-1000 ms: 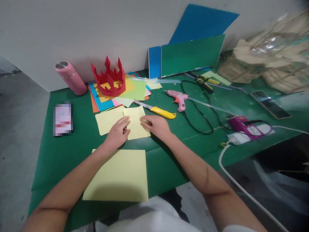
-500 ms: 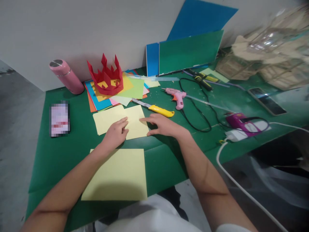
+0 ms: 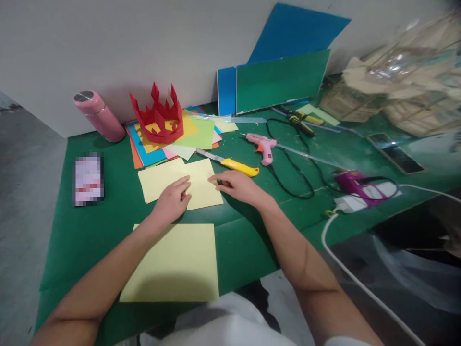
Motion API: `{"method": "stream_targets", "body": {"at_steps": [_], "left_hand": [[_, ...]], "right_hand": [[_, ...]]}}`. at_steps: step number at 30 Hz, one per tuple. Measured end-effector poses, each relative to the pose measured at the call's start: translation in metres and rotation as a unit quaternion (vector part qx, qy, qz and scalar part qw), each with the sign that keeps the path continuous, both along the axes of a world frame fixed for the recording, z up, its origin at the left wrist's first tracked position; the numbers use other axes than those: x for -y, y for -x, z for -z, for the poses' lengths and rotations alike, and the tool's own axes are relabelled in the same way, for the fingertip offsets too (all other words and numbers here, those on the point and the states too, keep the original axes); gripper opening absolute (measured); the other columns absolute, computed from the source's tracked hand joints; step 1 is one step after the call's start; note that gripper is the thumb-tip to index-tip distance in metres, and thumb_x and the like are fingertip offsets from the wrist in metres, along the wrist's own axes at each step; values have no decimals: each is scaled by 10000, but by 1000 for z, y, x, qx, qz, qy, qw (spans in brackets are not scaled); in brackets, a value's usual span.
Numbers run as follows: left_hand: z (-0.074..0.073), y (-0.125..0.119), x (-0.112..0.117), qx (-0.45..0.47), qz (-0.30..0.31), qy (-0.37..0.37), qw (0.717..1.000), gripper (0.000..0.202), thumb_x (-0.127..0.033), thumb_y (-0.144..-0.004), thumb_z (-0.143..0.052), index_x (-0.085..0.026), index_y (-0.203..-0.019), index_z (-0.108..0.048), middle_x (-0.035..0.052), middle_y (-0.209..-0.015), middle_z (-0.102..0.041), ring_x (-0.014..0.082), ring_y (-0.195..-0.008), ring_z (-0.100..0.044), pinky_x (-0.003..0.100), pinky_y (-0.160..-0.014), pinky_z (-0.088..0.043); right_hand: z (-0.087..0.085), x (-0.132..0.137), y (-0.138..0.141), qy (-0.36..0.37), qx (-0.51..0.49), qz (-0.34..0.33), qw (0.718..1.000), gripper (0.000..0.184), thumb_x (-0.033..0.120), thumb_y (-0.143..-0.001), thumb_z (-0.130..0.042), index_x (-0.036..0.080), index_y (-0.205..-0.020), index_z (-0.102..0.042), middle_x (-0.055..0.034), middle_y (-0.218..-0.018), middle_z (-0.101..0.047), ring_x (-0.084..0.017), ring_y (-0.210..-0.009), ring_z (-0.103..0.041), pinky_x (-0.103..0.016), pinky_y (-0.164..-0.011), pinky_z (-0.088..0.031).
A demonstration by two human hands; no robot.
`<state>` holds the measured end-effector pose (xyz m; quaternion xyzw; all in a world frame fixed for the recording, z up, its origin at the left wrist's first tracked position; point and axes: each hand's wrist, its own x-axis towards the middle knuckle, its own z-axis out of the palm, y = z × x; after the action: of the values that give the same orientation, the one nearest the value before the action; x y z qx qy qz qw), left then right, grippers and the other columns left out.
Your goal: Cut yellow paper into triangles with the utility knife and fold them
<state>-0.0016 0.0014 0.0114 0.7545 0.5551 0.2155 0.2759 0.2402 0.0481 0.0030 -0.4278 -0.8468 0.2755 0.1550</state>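
Two overlapping pale yellow paper sheets point(image 3: 201, 174) lie on the green mat point(image 3: 90, 226). My left hand point(image 3: 172, 201) rests on their middle, index finger stretched forward, the other fingers curled against the paper. At the sheets' right edge my right hand point(image 3: 239, 185) lies flat with its fingers stretched out. A larger yellow sheet point(image 3: 180, 264) sits nearer to me, partly under my left forearm.
A yellow utility knife point(image 3: 237, 166) lies just beyond my right hand, with a pink glue gun point(image 3: 262, 144) and its black cord further right. A red paper crown point(image 3: 158, 117) sits on stacked coloured paper beside a pink bottle point(image 3: 99, 117). Green and blue boards point(image 3: 281, 79) lean on the wall.
My right hand has gone from a pinch on the paper's right part to lying flat with fingers stretched. My left hand has stayed in place on the sheets.
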Motion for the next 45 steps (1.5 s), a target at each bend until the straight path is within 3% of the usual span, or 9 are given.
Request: {"method": "stream_targets", "body": {"at_steps": [4, 7, 11, 17, 23, 28, 36, 45], "left_hand": [[-1, -2, 2, -25, 27, -33, 999, 331, -122, -838, -513, -226, -1090, -700, 22, -1396, -537, 198, -949, -677, 359, -858, -546], [3, -2, 1, -50, 59, -71, 994, 363, -66, -838, -479, -267, -1001, -733, -16, -1323, -599, 201, -941, -663, 376, -835, -525], [9, -1, -1, -60, 75, -80, 992, 324, -100, -870, -485, -261, -982, -743, -7, -1255, -647, 184, -831, -662, 373, -786, -515], [11, 0, -4, -47, 88, -76, 992, 304, -163, -916, -460, -237, -1038, -728, 21, -1258, -645, 206, -1006, -676, 370, -823, -513], [10, 1, -4, -50, 95, -76, 991, 313, -149, -906, -460, -248, -1042, -725, 11, -1260, -642, 194, -961, -691, 369, -813, -525], [8, 0, -3, -54, 88, -61, 993, 302, -169, -916, -464, -243, -1041, -728, 6, -1271, -632, 202, -965, -690, 368, -808, -524], [9, -1, -4, -59, 77, -49, 994, 282, -194, -921, -479, -255, -1036, -730, -18, -1280, -626, 221, -990, -680, 376, -809, -527], [12, 0, -3, -47, 85, -54, 994, 305, -191, -920, -445, -234, -1046, -720, 15, -1268, -640, 226, -1047, -666, 390, -845, -539]], "right_hand": [[-3, 1, 0, 16, -8, 18, 1000, 221, 205, -835, -639, 185, -1052, -672, 43, -608, -482, -108, -573, -430, -227, -572, -298], [-5, 3, 0, 12, -13, 7, 1000, 195, 178, -839, -621, 191, -1019, -696, 14, -674, -549, -119, -631, -481, -228, -599, -328], [-6, 3, -3, 9, -8, 4, 1000, 208, 214, -862, -612, 220, -1025, -740, -30, -808, -637, -130, -706, -549, -237, -651, -377], [-7, 3, -6, 4, 24, 19, 1000, 211, 293, -873, -625, 242, -1027, -759, -32, -802, -689, -138, -696, -587, -244, -637, -395], [-5, 4, 2, -10, 35, 96, 995, 185, 302, -860, -630, 243, -974, -764, -23, -838, -730, -158, -729, -621, -255, -647, -411], [-10, 3, 7, 29, 83, 138, 987, 245, 325, -829, -650, 254, -1055, -713, 16, -701, -677, -138, -621, -571, -241, -548, -328], [-26, -5, 11, 61, 153, 101, 981, 460, 327, -848, -624, 228, -1287, -531, 2, -762, -643, -139, -632, -537, -242, -532, -271], [-29, -22, 9, 57, 231, 58, 969, 725, 488, -840, -610, 272, -1478, -343, -43, -842, -690, -202, -719, -593, -254, -552, -270]]}}
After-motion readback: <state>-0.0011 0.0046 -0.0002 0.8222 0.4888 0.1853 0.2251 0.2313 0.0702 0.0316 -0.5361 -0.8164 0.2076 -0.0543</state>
